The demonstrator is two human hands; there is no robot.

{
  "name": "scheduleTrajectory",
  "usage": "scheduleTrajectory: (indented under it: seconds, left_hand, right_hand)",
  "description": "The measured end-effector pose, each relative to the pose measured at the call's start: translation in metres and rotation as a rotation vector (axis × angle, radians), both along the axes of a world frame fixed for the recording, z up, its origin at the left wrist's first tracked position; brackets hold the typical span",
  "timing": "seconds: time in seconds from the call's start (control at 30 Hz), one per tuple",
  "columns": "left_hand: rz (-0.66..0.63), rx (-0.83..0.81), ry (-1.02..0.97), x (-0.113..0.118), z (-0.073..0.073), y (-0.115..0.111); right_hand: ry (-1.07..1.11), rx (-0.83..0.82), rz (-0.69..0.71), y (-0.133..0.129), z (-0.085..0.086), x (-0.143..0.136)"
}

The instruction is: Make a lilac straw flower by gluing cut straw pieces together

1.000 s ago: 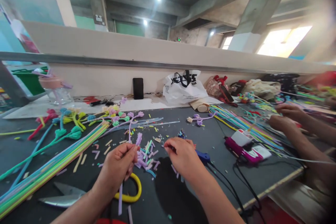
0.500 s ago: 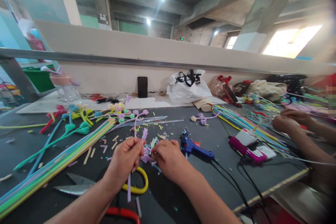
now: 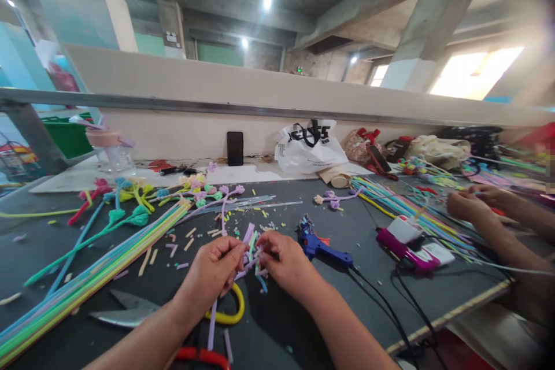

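Head view: left hand pinches a stem, apparently to steady it; right hand half-curled by scraps, hold unclear; glue gun seemingly placed for reach.

I'd fit between the blue plastic glue gun and magenta plastic unit — thin black cables nearside. Between left hand and right hand: lavender fuzzy offcuts — blocked.

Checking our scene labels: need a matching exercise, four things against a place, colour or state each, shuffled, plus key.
1. Left hand
2. Glue gun
3. Scissors
4. Smartphone

A. Blue, near the right hand
B. Upright at the back panel
C. Pinching a lilac pipe cleaner
D. Blades spread, partly hidden

Pairs: 1-C, 2-A, 3-D, 4-B
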State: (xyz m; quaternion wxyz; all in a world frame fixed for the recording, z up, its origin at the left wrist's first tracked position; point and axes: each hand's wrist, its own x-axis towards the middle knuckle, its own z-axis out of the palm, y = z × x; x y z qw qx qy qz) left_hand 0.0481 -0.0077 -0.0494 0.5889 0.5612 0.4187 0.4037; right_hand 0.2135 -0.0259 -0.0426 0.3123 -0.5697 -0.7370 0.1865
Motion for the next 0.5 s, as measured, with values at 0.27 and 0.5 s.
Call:
scheduleTrajectory:
  seconds: [0.27, 0.5]
  left_hand:
    - [-0.01, 0.161, 0.136, -0.003, -0.003, -0.001]
    - [0.067, 0.648, 0.421, -0.007, 0.003, -0.004]
  right_hand:
    - [0.112, -0.05, 0.054, -0.008, 0.013, 0.008]
    - [0.415, -0.1, -0.103, -0.013, 0.026, 0.02]
